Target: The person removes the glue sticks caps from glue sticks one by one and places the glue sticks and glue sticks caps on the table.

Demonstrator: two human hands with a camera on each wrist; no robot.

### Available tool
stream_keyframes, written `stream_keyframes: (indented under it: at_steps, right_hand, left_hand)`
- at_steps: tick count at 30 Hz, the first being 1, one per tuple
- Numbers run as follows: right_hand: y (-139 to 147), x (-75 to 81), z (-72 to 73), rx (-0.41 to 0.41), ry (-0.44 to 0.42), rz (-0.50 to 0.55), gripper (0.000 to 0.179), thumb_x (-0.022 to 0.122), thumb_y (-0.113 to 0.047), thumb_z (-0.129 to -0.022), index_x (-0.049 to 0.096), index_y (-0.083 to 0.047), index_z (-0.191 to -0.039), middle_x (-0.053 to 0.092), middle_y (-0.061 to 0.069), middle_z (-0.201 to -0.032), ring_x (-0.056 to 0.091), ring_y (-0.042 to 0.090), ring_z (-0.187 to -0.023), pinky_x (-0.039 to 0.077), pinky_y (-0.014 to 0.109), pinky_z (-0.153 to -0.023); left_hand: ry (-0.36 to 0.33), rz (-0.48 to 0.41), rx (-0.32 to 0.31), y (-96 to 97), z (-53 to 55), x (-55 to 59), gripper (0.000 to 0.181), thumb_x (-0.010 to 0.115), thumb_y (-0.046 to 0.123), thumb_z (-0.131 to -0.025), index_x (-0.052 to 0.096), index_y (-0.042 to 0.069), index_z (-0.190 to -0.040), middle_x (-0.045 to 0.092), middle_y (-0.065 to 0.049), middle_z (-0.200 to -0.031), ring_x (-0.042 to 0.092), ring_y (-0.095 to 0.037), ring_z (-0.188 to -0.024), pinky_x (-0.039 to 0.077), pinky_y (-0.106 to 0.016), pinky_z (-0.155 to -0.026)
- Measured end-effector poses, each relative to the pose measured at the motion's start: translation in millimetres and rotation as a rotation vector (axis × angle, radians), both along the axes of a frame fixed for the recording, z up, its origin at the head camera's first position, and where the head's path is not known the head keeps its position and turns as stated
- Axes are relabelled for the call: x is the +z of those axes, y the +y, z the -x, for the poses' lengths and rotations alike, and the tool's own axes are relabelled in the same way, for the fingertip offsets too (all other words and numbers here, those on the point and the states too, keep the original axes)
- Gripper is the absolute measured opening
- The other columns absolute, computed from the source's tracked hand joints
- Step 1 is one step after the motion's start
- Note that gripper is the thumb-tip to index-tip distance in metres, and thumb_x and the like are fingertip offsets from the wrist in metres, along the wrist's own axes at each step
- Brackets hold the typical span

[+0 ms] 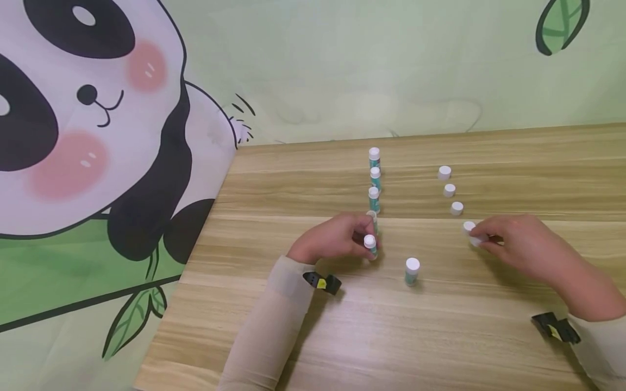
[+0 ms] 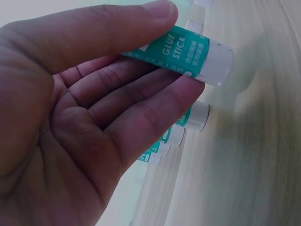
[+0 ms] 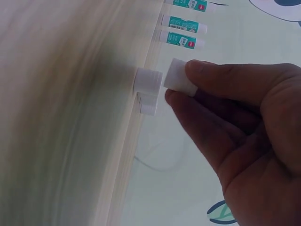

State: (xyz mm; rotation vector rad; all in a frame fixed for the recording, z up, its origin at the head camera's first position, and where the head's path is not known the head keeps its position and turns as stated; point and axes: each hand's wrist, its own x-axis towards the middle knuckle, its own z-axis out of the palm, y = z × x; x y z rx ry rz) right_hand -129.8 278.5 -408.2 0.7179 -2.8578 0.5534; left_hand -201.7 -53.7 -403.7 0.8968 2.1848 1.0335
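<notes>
Between the thumb and fingertips of my left hand (image 1: 337, 236) is a glue stick (image 2: 181, 52) with a green label and a white end. It stands upright at the near end of a row of similar glue sticks (image 1: 374, 200). My right hand (image 1: 525, 244) pinches a small white cap (image 3: 179, 77) between thumb and fingers. That cap is close beside another white cap (image 1: 469, 227) on the table, partly overlapped by the fingers in the head view. One more glue stick (image 1: 412, 271) with a white top stands apart, between the two hands and nearer me.
Three more white caps, the farthest a loose cap (image 1: 444, 172), lie in a line leading away on the right. The wooden table (image 1: 391, 342) meets a pale green backdrop (image 1: 332, 70) at its far edge. A panda picture (image 1: 205, 130) covers the left side.
</notes>
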Motion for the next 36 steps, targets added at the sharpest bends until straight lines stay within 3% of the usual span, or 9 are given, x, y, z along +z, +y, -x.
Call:
stream_keyframes:
  at_steps: [9, 23, 30, 36]
  right_hand:
    - [1.9, -0.1, 2.1, -0.02, -0.136, -0.022, 0.015, 0.072, -0.008, -0.083, 0.075, -0.005, -0.098, 0.075, 0.011, -0.092, 0.07, 0.024, -0.083, 0.056, 0.046, -0.074]
    - [-2.2, -2.5, 0.8, -0.014, -0.214, -0.056, 0.011, 0.076, -0.009, -0.079, 0.075, -0.012, -0.09, 0.074, 0.004, -0.089, 0.067, 0.019, -0.082, 0.054, 0.044, -0.074]
    - [-3.5, -4.0, -0.7, 0.003, -0.214, -0.059, 0.01, 0.076, -0.008, -0.079, 0.075, -0.013, -0.088, 0.074, 0.003, -0.091, 0.068, 0.02, -0.084, 0.054, 0.044, -0.076]
    - [-4.1, -4.8, -1.3, 0.01, -0.227, -0.058, 0.011, 0.076, -0.007, -0.08, 0.075, -0.011, -0.09, 0.074, 0.004, -0.092, 0.069, 0.023, -0.087, 0.054, 0.046, -0.078]
  left_hand:
    - [-0.006, 0.026, -0.006, 1.4, -1.7, 0.2, 0.022, 0.079, 0.006, -0.079, 0.058, 0.009, -0.085, 0.072, 0.0, -0.092, 0.066, -0.008, -0.086, 0.053, -0.02, -0.082]
    - [-0.005, 0.035, -0.009, 0.2, -2.1, -7.2, 0.022, 0.08, 0.007, -0.078, 0.06, 0.01, -0.086, 0.072, 0.001, -0.093, 0.067, -0.006, -0.088, 0.053, -0.019, -0.083]
    - [0.006, 0.045, -0.006, -0.5, -3.4, -9.0, 0.023, 0.08, 0.008, -0.078, 0.059, 0.011, -0.087, 0.074, 0.0, -0.097, 0.067, -0.004, -0.09, 0.052, -0.018, -0.085]
    - [-0.026, 0.029, -0.009, -2.1, -3.7, -10.5, 0.022, 0.079, 0.007, -0.079, 0.059, 0.01, -0.088, 0.075, 0.0, -0.098, 0.067, -0.004, -0.091, 0.052, -0.019, -0.086]
